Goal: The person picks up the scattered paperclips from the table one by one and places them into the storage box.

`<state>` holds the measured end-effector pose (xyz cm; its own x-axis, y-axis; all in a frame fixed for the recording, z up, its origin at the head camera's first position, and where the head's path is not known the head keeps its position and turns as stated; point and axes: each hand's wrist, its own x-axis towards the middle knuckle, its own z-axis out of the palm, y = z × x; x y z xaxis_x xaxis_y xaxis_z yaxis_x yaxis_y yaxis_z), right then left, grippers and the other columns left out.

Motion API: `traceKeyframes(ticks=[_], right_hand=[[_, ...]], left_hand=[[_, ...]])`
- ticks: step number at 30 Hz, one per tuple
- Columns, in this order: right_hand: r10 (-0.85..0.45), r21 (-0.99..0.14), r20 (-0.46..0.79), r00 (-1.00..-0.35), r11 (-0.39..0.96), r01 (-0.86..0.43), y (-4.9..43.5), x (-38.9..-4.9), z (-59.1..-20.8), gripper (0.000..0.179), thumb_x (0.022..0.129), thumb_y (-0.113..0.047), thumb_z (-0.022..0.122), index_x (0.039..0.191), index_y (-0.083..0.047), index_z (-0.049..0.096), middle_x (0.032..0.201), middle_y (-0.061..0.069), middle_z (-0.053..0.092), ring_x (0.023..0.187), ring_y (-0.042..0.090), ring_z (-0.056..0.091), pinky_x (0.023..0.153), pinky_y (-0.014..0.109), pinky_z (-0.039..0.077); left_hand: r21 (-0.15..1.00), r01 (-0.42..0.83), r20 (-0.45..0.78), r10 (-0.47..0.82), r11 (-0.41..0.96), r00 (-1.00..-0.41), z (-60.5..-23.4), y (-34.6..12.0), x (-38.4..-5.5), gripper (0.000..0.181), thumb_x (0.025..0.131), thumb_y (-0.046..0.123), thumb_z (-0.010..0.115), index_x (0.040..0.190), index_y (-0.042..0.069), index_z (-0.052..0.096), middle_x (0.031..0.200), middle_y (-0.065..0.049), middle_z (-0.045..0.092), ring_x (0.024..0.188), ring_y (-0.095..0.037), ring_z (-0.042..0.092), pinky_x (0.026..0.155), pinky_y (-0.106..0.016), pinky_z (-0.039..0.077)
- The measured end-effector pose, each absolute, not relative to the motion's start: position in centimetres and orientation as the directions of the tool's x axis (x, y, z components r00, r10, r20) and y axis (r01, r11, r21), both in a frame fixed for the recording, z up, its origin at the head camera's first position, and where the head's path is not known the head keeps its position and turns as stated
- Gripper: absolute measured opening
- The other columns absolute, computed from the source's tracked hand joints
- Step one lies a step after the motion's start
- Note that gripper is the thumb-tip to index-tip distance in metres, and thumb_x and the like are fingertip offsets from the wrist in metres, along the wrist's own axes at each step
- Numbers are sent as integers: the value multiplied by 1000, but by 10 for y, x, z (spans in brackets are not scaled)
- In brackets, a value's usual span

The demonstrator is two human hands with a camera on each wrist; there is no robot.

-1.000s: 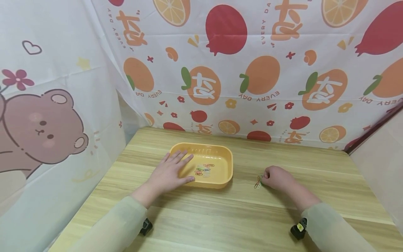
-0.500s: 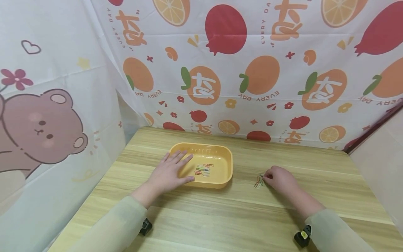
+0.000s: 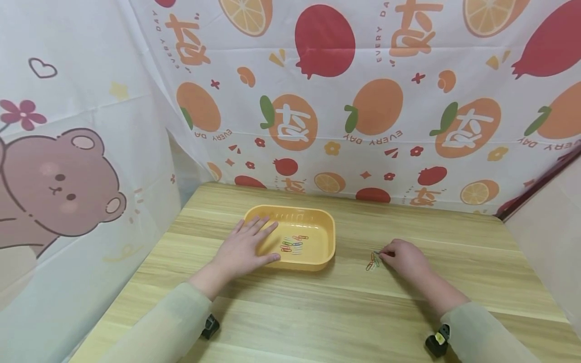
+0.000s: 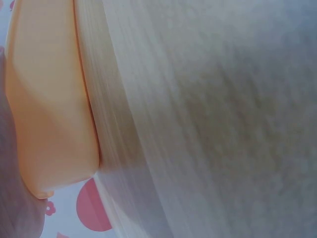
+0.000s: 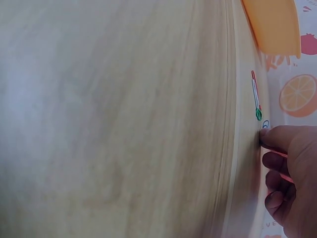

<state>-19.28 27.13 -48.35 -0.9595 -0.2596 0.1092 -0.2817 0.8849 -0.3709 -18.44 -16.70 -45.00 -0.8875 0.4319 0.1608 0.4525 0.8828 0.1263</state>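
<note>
My left hand (image 3: pixel 245 248) lies with spread, straight fingers over the left end of a shallow yellow tray (image 3: pixel 313 267). Several coloured paper clips (image 3: pixel 297 245) are on the tray's floor, some lined up side by side. To the right of the tray, my right hand (image 3: pixel 406 259) pinches a blue paper clip (image 5: pixel 266 124) between thumb and forefinger, low over the table. Beside those fingertips, a small group of loose paper clips (image 3: pixel 369 267) rests on the wood, with red, white and green ones showing in the right wrist view. My right hand's other fingers are curled.
A light wood-grain table (image 3: pixel 317 317) carries everything. Behind it hangs a fruit-print cloth (image 3: pixel 331 116), and a bear-print cloth (image 3: pixel 86 111) covers the left side. Small black devices (image 3: pixel 437 343) sit at both wrists.
My right hand's fingers have opened out slightly from a tighter curl, uncovering more of the clips, and a clip now shows at the fingertips. My left hand and the tray stay put.
</note>
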Motion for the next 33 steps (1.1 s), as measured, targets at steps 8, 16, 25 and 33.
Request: traceKeyframes(ticks=[8, 16, 25, 33], right_hand=[[-254, -408, 121, -960, 868, -281, 274, -195, -484, 9, 90, -20, 74, 92, -14, 80, 82, -6, 64, 77, 13, 61, 73, 40, 54], [-221, -438, 135, -966, 861, -258, 276, -194, -484, 11, 91, -21, 73, 95, -14, 80, 87, -5, 67, 86, 20, 64, 81, 46, 54], [-203, -460, 133, -970, 854, -242, 275, -194, -482, 11, 91, -22, 73, 96, -15, 80, 87, -5, 67, 83, 15, 61, 74, 40, 52], [-174, -494, 122, -977, 843, -212, 275, -194, -480, 14, 92, -26, 72, 100, -17, 80, 93, -3, 69, 88, 18, 62, 78, 43, 52]], left_hand=[[130, 447, 159, 426, 885, -890, -451, -168, -183, 85, 88, 71, 54, 157, 28, 31, 162, -6, 28, 149, -31, 21, 121, -55, 6], [124, 445, 163, 424, 887, -891, -451, -169, -183, 85, 88, 71, 55, 157, 28, 31, 162, -5, 28, 149, -31, 21, 121, -55, 7], [116, 451, 167, 431, 885, -887, -451, -169, -182, 85, 88, 73, 52, 156, 28, 32, 162, -6, 28, 149, -32, 21, 121, -56, 8], [119, 460, 172, 438, 880, -882, -451, -167, -182, 84, 88, 73, 51, 156, 28, 33, 162, -6, 29, 149, -32, 22, 121, -55, 8]])
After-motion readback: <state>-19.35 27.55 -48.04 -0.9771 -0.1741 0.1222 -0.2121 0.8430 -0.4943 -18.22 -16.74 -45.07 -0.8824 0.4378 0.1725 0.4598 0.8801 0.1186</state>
